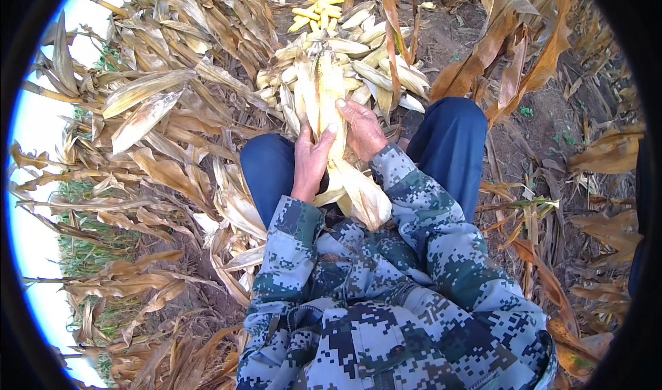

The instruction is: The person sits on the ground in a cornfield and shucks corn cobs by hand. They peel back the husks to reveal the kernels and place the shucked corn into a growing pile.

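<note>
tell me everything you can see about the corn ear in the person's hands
The corn ear is long and pale yellow, its rows of kernels partly bared. Dry, papery, cream-coloured husk lies along its left side, and more fans out below the hands toward the person's lap. The ear points away from the person, in front of a pile of husk-covered ears. The left hand and right hand hold its lower part, thumbs on top; its underside is hidden.

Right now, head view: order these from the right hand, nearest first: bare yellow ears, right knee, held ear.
1. Held ear: touching the right hand.
2. Right knee: to its right.
3. Bare yellow ears: ahead, near the top edge.
</note>
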{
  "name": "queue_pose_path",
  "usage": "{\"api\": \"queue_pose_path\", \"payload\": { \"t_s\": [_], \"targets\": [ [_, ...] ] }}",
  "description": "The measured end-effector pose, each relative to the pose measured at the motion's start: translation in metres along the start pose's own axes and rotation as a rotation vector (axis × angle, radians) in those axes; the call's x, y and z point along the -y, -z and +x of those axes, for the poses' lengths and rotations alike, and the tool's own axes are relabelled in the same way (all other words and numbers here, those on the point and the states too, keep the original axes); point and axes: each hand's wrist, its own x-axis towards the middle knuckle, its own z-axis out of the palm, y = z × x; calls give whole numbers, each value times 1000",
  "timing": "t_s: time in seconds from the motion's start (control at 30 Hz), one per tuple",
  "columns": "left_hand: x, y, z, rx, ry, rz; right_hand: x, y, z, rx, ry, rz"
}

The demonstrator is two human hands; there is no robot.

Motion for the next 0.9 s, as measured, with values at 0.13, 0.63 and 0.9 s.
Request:
{"api": "queue_pose_path", "payload": {
  "t_s": [0.13, 0.63, 0.9],
  "targets": [
    [18, -3, 1, -28, 83, -17, -7, 9, -5, -57, 25, -92],
    [85, -14, 16, -58, 198, -62, -35, 67, 1, -420, 269, -588],
    [83, -24, 31, 33, 314, 76, -26, 82, 6, -602, 219, -408]
  ]
}}
